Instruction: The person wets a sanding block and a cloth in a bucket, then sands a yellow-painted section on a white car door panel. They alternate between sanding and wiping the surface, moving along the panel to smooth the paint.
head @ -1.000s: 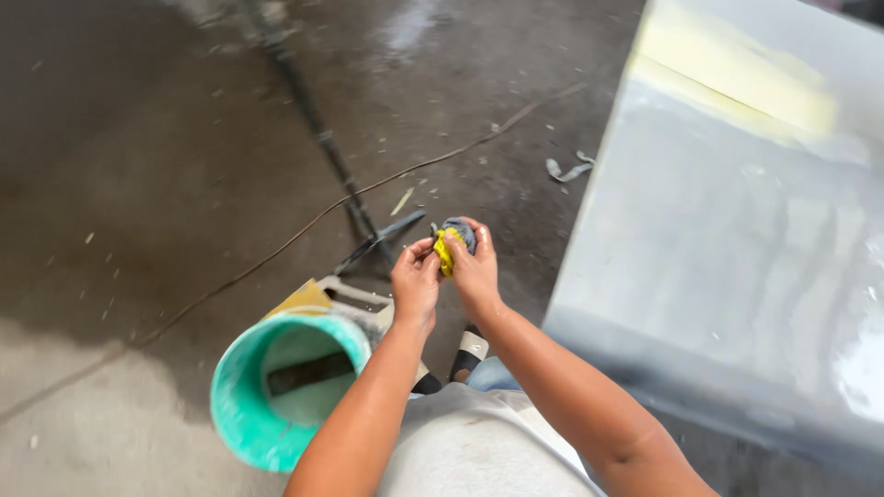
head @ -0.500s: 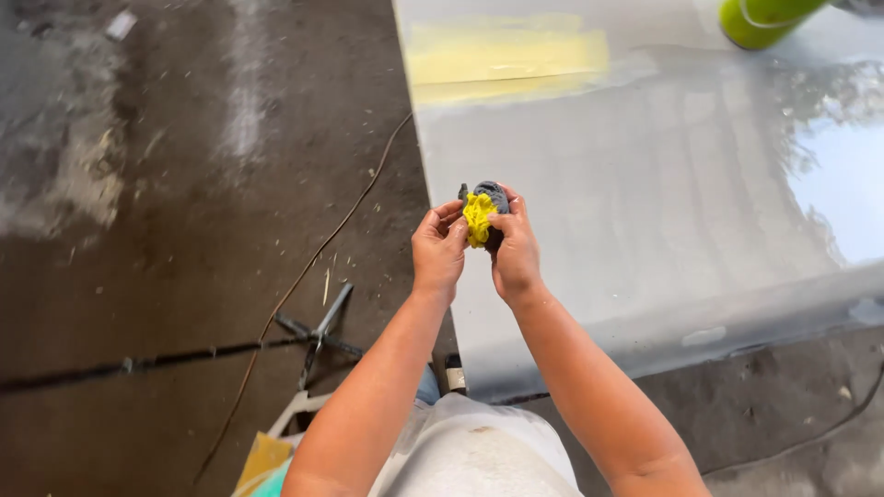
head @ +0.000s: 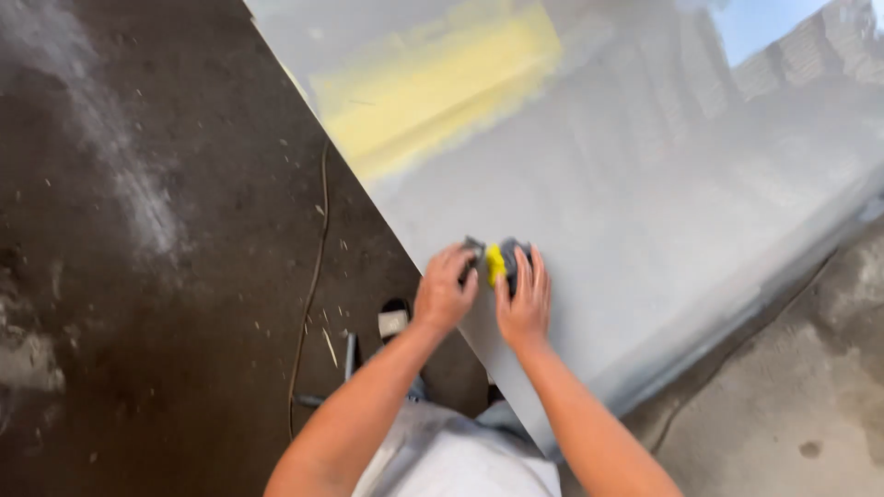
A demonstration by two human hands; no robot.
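Across the upper right lies a large grey metal sheet with a yellow patch toward its far end, bordered by dark floor carrying a thin cable. Near the sheet's closest edge, left hand and right hand together pinch a small yellow-and-grey tool.

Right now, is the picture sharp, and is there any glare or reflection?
Head view: slightly motion-blurred; the large shiny grey metal sheet reflects sky and a building at its top right; both hands and the small yellow-and-grey tape measure look soft; the dark floor is dim.
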